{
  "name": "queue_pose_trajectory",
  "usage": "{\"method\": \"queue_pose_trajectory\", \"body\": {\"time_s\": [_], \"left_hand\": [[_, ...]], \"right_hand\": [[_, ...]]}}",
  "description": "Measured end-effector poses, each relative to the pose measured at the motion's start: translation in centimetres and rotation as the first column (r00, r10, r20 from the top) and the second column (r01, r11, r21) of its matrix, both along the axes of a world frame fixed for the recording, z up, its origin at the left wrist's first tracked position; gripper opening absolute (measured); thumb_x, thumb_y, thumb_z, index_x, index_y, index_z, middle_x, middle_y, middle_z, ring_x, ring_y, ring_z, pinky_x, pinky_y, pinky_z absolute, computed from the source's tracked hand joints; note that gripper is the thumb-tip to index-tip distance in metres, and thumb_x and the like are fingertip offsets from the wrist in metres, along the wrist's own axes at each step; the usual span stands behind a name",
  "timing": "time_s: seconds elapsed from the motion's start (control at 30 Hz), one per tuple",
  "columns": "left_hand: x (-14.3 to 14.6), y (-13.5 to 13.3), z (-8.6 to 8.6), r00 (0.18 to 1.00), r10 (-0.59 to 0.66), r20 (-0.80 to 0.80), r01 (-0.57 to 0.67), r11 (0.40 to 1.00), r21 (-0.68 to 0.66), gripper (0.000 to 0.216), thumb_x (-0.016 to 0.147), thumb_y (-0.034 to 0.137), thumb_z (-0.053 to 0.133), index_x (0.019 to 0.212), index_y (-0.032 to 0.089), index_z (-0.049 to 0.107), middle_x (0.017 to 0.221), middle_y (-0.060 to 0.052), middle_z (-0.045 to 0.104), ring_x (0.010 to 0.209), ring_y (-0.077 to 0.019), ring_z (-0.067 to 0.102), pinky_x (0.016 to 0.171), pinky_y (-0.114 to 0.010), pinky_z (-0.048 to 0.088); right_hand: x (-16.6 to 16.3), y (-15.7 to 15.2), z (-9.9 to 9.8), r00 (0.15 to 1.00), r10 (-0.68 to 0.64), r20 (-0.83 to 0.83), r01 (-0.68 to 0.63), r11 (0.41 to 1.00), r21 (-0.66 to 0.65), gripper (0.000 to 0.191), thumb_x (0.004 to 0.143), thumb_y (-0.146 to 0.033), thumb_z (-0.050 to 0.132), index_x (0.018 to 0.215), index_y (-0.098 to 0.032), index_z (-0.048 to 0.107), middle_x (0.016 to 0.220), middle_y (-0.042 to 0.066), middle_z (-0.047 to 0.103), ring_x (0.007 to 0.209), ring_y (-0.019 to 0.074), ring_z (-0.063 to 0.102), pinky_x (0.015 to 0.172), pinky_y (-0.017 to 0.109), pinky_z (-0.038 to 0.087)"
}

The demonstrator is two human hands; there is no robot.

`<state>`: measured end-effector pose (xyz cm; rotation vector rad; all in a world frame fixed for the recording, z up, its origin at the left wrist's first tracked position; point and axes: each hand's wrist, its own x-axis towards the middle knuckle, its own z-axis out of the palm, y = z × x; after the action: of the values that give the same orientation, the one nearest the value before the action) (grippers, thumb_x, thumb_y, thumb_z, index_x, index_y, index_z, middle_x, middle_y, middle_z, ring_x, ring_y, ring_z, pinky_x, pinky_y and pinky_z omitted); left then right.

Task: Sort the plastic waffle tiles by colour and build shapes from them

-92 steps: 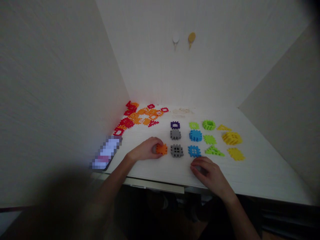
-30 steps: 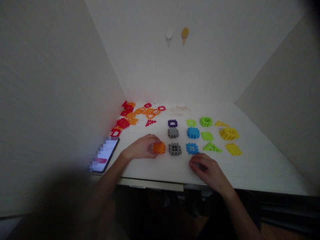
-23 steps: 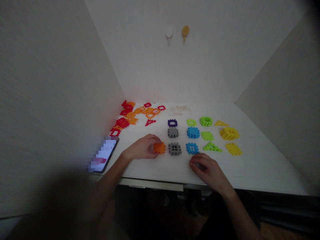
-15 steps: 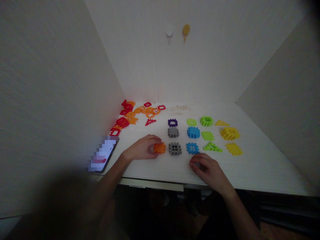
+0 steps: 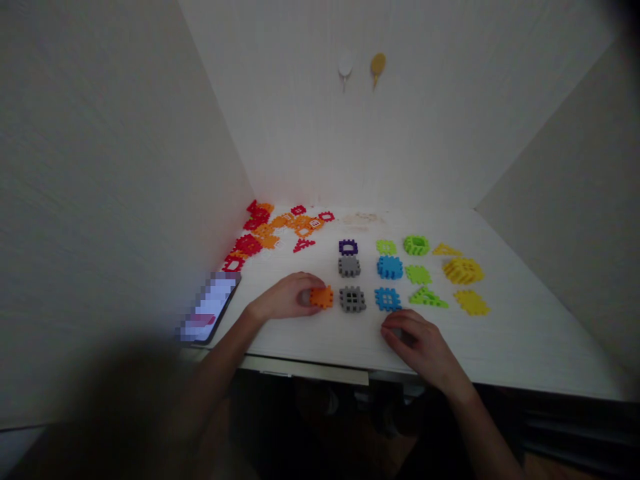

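Observation:
An orange square interlocking tile [image 5: 323, 297] with toothed edges lies at the fingertips of my left hand [image 5: 291, 297], whose thumb and fingers close around its left side. Just right of it is a grey window tile [image 5: 353, 299], with a stack of grey tiles [image 5: 349, 267] behind. My right hand [image 5: 414, 337] rests on the table, loosely curled with a gap between thumb and fingers, and nothing shows in it. Directly beyond its fingers lies a blue window tile [image 5: 388, 299]. A green triangular piece [image 5: 428, 298] is to the right of that.
Red and orange pieces [image 5: 265, 233] are heaped at the back left. A phone [image 5: 213, 307] lies by the left wall. Blue tiles [image 5: 389, 267], a purple tile [image 5: 348, 247], a green stack [image 5: 416, 245] and a yellow stack [image 5: 464, 271] stand farther back. Walls enclose three sides.
The whole view has shifted slightly, with everything a little farther right and down. Both hands keep their poses, and the left stays on the orange tile.

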<state>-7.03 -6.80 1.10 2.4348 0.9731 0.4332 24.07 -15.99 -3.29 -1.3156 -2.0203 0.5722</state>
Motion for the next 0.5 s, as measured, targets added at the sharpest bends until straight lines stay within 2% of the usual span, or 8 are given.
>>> {"method": "queue_pose_trajectory", "body": {"time_s": [0.2, 0.3, 0.4, 0.5], "left_hand": [[0.0, -0.6, 0.6, 1.000, 0.020, 0.003, -0.020, 1.000, 0.003, 0.050, 0.071, 0.038, 0.070, 0.117, 0.022, 0.058, 0.123, -0.007, 0.058, 0.113, -0.0229, 0.053, 0.102, -0.039, 0.037], [-1.6, 0.1, 1.1, 0.991, 0.106, 0.076, -0.107, 0.994, 0.013, 0.057, 0.072, 0.042, 0.068, 0.123, 0.023, 0.053, 0.131, -0.009, 0.052, 0.117, -0.0241, 0.050, 0.098, -0.039, 0.042], [-4.3, 3.1, 1.6, 0.955, 0.278, 0.101, -0.283, 0.958, 0.046, 0.046, 0.082, 0.041, 0.055, 0.123, 0.021, 0.053, 0.129, -0.009, 0.053, 0.108, -0.0213, 0.057, 0.086, -0.035, 0.049], [-7.0, 7.7, 1.8, 0.909, 0.412, -0.054, -0.402, 0.905, 0.142, 0.042, 0.082, 0.032, 0.051, 0.120, 0.014, 0.055, 0.123, -0.011, 0.058, 0.106, -0.0202, 0.058, 0.090, -0.031, 0.047]], "right_hand": [[-0.2, -0.1, 0.2, 1.000, -0.006, 0.009, 0.006, 1.000, -0.011, 0.017, 0.086, -0.033, 0.054, 0.087, -0.022, 0.067, 0.095, 0.007, 0.065, 0.094, 0.0213, 0.060, 0.087, 0.038, 0.049], [-0.2, -0.1, 0.1, 1.000, -0.004, 0.011, 0.004, 1.000, -0.007, 0.016, 0.086, -0.033, 0.055, 0.087, -0.023, 0.067, 0.095, 0.007, 0.065, 0.093, 0.0213, 0.060, 0.087, 0.038, 0.049], [-0.1, -0.1, 0.0, 1.000, 0.003, 0.012, -0.003, 1.000, -0.004, 0.016, 0.085, -0.033, 0.055, 0.088, -0.022, 0.067, 0.095, 0.007, 0.065, 0.094, 0.0217, 0.059, 0.087, 0.039, 0.049], [0.0, 0.0, -0.2, 1.000, 0.008, 0.008, -0.008, 1.000, -0.002, 0.016, 0.085, -0.033, 0.055, 0.089, -0.022, 0.067, 0.095, 0.007, 0.065, 0.094, 0.0218, 0.059, 0.087, 0.039, 0.049]]}}
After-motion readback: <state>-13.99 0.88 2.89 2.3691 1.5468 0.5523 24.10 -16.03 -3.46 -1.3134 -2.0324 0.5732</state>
